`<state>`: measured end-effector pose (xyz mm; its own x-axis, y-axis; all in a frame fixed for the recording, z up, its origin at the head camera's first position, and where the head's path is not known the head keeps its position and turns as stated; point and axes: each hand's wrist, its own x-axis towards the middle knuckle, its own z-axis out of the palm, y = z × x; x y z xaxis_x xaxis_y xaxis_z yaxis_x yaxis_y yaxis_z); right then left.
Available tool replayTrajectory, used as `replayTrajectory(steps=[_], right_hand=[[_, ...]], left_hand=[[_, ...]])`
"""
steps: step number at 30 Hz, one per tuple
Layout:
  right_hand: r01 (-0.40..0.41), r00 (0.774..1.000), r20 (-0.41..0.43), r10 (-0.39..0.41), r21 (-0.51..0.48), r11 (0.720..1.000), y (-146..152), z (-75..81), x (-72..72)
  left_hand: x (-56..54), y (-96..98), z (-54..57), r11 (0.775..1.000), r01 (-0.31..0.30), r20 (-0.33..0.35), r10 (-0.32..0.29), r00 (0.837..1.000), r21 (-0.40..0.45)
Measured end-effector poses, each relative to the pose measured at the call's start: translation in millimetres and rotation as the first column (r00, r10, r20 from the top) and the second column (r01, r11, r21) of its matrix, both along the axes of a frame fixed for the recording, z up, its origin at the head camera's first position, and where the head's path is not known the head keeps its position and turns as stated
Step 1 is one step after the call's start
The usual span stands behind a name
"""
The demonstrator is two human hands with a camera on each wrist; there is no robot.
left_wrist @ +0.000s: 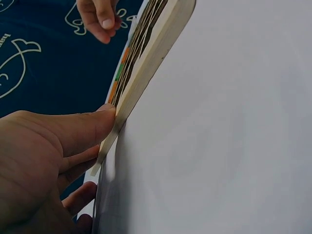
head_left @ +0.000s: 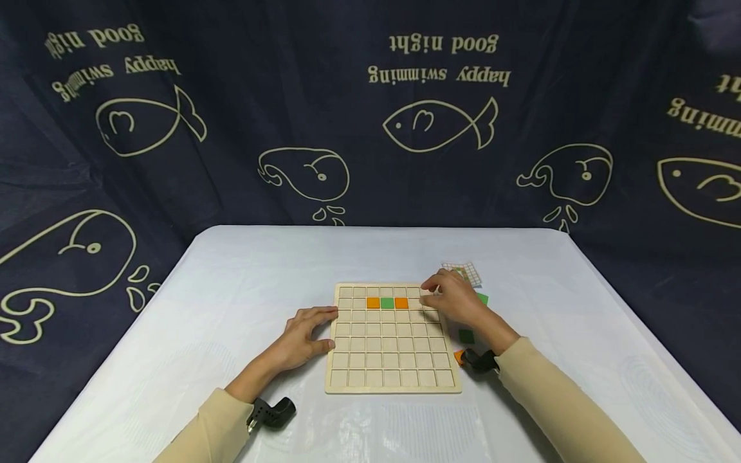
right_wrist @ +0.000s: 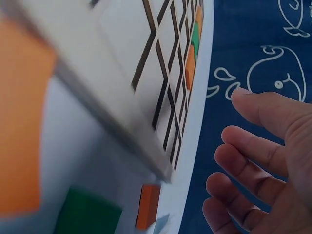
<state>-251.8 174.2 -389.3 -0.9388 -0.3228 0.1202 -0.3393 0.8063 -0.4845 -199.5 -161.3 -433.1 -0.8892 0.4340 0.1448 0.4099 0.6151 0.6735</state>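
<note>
The grid board lies flat in front of me on the white desk, its far edge running left to right. My left fingers and thumb are spread against its left edge, loose, gripping nothing I can see. My right fingers hang over its far right corner, thumb and tips apart, nothing between them. Just beyond, partly hidden by my knuckles, is a gridded card.

In the second line of cells from the far edge sit a left-hand orange tile, a middle green tile and a right-hand orange tile. That row's long axis runs side to side, and it lies leftward of my right fingers, the nearer ones; I judge this relation counts most. Two cells separate it from the board's right edge.

The other way, off that edge, lie a bright green tile partly behind my wrist, a dark green tile and, nearest my body, a loose orange tile.
</note>
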Motion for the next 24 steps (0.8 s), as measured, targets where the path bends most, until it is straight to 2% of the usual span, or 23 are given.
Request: replayTrajectory(steps=[10, 18, 24], right_hand=[[0.038, 0.996, -0.075, -0.039, -0.009, 0.999, 22, -1.7, 16.2], [0.103, 0.994, -0.048, -0.101, 0.028, 0.994, 35, -2.5, 30.5], [0.112, 0.992, -0.064, -0.110, 0.029, 0.993, 42, -5.7, 40.2]], left_hand=[[0.1, -0.4, 0.2, 1.000, -0.001, -0.006, 0.001, 1.000, -0.004], [-0.2, 0.3, 0.6, 1.000, -0.001, -0.001, 0.001, 1.000, 0.001], [-0.1, 0.4, 0.6, 1.000, -0.005, 0.000, 0.005, 1.000, -0.002]])
